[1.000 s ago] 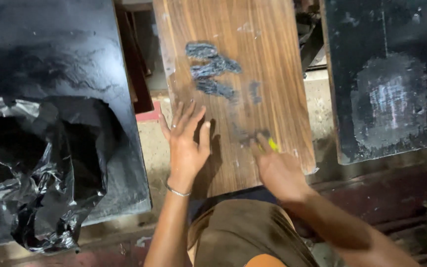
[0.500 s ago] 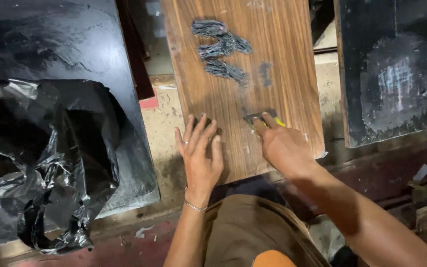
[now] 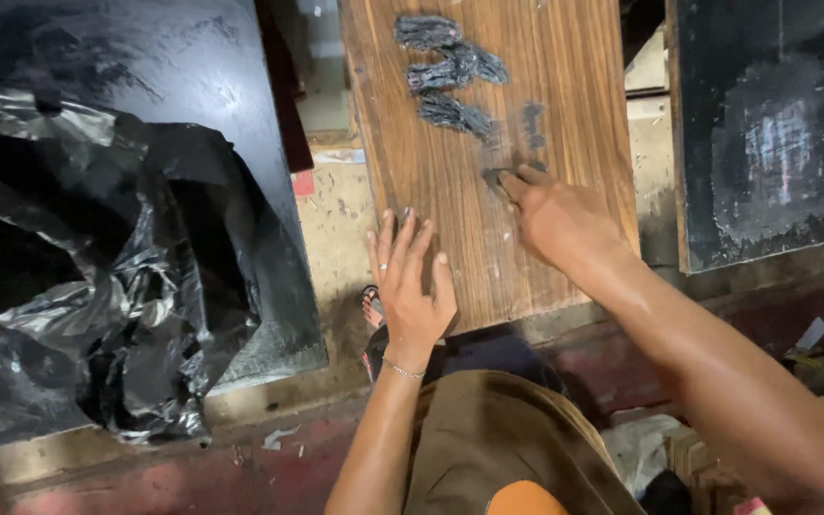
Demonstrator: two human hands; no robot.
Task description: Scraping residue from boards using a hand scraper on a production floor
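A brown wood-grain board point(image 3: 565, 105) lies in front of me, smeared with dark grey putty point(image 3: 450, 72) near its far end. My left hand point(image 3: 410, 284) rests flat on the board's near left edge, fingers spread, holding nothing. My right hand point(image 3: 557, 221) is closed on a small scraper point(image 3: 494, 178), pressing its blade onto the board just below the putty smears. Most of the tool is hidden under my fingers.
A black panel point(image 3: 126, 57) at the left carries crumpled black plastic sheeting point(image 3: 97, 286). Another black panel point(image 3: 774, 133) with a chalky patch lies at the right. My knee in brown cloth point(image 3: 498, 448) and a sandalled foot point(image 3: 371, 307) sit below the board.
My right hand has slid up the board toward the putty smears. The left hand stays flat at the board's near left edge. The view has shifted slightly.
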